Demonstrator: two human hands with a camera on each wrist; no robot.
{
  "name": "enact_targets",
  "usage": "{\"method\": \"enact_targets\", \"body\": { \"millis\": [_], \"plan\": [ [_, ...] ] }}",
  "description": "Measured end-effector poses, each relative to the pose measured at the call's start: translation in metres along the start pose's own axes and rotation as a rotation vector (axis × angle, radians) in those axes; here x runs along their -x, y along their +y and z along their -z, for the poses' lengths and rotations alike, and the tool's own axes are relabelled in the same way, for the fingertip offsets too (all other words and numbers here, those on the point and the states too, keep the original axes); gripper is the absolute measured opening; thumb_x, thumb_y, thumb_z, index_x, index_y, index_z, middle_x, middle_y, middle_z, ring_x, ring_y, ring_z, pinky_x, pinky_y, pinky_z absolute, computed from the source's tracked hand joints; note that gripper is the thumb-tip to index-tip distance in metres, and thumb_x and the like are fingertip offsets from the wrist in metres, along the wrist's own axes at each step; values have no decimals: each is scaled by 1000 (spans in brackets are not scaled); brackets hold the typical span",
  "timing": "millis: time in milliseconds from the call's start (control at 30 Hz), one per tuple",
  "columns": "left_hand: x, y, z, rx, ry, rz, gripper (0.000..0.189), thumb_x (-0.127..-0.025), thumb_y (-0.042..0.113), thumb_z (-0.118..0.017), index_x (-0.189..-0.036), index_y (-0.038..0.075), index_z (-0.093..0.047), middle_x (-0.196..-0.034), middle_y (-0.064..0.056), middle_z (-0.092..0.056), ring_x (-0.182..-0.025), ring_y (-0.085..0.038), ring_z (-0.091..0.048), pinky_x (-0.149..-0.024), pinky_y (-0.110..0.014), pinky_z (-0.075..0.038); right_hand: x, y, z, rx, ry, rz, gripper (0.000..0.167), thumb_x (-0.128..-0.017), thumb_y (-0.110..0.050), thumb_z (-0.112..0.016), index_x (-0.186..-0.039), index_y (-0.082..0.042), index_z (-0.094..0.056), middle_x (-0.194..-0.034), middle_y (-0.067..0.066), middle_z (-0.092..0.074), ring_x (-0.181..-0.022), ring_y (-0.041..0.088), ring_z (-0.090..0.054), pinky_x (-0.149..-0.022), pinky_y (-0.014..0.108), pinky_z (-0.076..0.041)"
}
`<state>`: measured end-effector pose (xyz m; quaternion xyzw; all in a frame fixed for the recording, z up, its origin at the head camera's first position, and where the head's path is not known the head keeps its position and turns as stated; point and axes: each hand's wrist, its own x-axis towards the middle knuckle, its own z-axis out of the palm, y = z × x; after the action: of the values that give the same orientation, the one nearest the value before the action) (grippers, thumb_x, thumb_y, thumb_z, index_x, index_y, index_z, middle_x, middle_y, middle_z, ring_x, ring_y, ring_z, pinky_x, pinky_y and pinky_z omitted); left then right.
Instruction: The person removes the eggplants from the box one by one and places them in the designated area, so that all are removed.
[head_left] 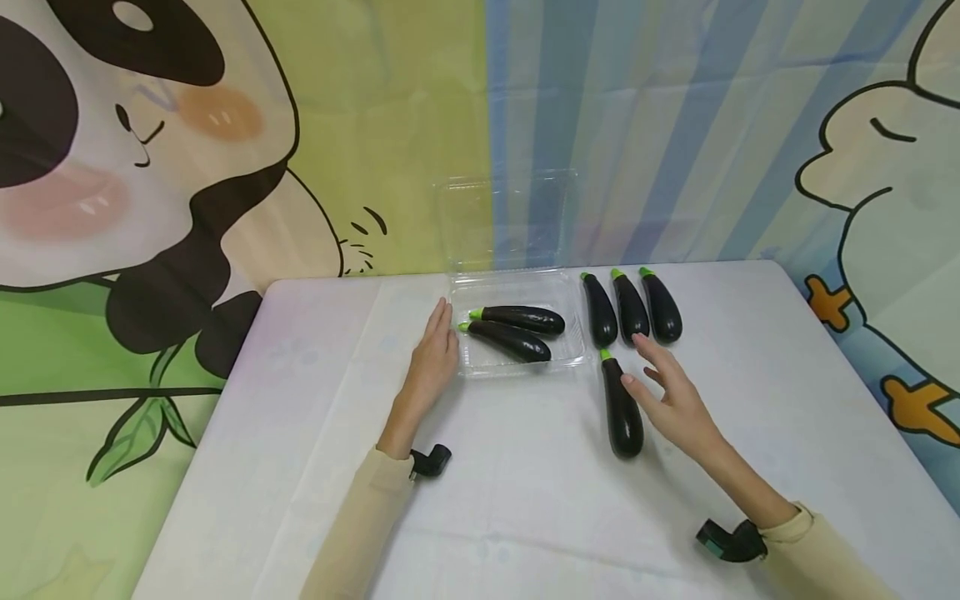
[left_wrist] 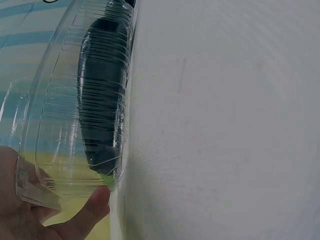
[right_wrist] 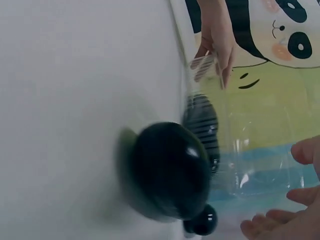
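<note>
A clear plastic clamshell box (head_left: pixel 517 365) lies with its lid (head_left: pixel 502 221) raised, holding two dark eggplants with green stem ends, an upper one (head_left: pixel 525 318) and a lower one (head_left: pixel 510 340). My left hand (head_left: pixel 433 354) rests against the box's left side with straight fingers; in the left wrist view its thumb (left_wrist: pixel 95 202) touches the box corner. To the right of the box, my right hand (head_left: pixel 675 408) is spread in a loose curve, holding nothing. Nearest to it is a single eggplant (head_left: pixel 622 408), seen end-on in the right wrist view. Whether its fingertips touch any eggplant is unclear.
Three more eggplants stand in a row right of the box: left (head_left: pixel 600 310), middle (head_left: pixel 630 304) and right (head_left: pixel 662 307). All lie on a white-covered table (head_left: pixel 525 492). Behind its far edge hangs a printed cloth (head_left: pixel 405 108).
</note>
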<state>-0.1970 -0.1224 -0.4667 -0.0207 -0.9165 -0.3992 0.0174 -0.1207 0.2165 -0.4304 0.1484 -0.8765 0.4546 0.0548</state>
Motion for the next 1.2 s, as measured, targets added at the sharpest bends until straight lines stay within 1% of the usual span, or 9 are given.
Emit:
{"method": "enact_targets", "body": {
  "millis": [67, 200, 300, 367, 500, 667, 800, 1000, 1200],
  "plan": [
    [0, 0, 0, -4, -3, 1, 53, -104, 19, -31, -155, 9, -19, -165, 5, -9, -149, -22, -20, -121, -45, -25, -6, -6, 4, 21, -16, 39, 59, -95, -9, -60, -148, -2, -36, -151, 21, -38, -135, 38, -38, -101, 0, -32],
    [-1, 0, 0, -6, 0, -3, 53, -104, 19, -31, -155, 9, -20, -165, 4, -10, -149, -22, -20, -121, -45, -25, -20, -16, 7, 65, -113, 73, 55, -96, -13, -60, -145, -3, -39, -147, 18, -45, -131, 33, -46, -104, 12, -41],
    [0, -1, 0, -6, 9, -8, 53, -104, 19, -32, -155, 9, -22, -165, 2, -12, -149, -22, -21, -120, -45, -26, -31, -25, 5, 17, -212, 64, 54, -97, -16, -59, -146, -4, -39, -146, 15, -47, -131, 30, -48, -105, 24, -45],
    [-1, -1, 0, -10, 13, -13, 53, -104, 19, -32, -154, 8, -23, -165, 1, -13, -149, -23, -22, -120, -46, -27, -39, -31, 3, -22, -272, 61, 53, -98, -17, -58, -146, -5, -39, -146, 15, -47, -131, 29, -48, -105, 28, -46],
    [-1, -2, 1, -10, 15, -10, 52, -104, 19, -33, -154, 8, -24, -165, 1, -14, -149, -23, -23, -120, -47, -27, -55, -45, -6, -55, -364, 98, 50, -97, -17, -58, -144, -5, -43, -146, 16, -47, -131, 32, -49, -106, 45, -45],
    [-2, -1, 1, -6, 13, -8, 52, -104, 19, -32, -154, 8, -23, -165, 3, -12, -149, -22, -21, -120, -46, -25, -77, -55, -19, -4, -436, 185, 49, -95, -18, -62, -140, -7, -48, -144, 12, -51, -133, 30, -49, -108, 49, -44],
    [-2, -1, 0, -7, 15, -4, 52, -104, 19, -33, -155, 9, -23, -165, 7, -12, -149, -21, -22, -121, -45, -25, -96, -54, -30, 37, -507, 230, 50, -95, -21, -62, -141, -6, -48, -144, 14, -51, -132, 31, -50, -106, 52, -44],
    [-2, -1, -1, -9, 16, -8, 52, -104, 19, -34, -154, 9, -24, -165, 1, -14, -149, -22, -22, -120, -48, -26, -121, -47, -49, 79, -608, 231, 52, -95, -24, -62, -141, -3, -48, -145, 15, -50, -134, 33, -47, -109, 53, -41],
    [-1, -1, 0, -4, 1, -1, 53, -105, 21, -34, -154, 8, -23, -165, 0, -13, -150, -23, -20, -121, -48, -23, -142, -33, -71, 194, -683, 343, 53, -95, -24, -63, -141, -2, -47, -146, 17, -48, -137, 33, -44, -112, 49, -39]
  ]
}}
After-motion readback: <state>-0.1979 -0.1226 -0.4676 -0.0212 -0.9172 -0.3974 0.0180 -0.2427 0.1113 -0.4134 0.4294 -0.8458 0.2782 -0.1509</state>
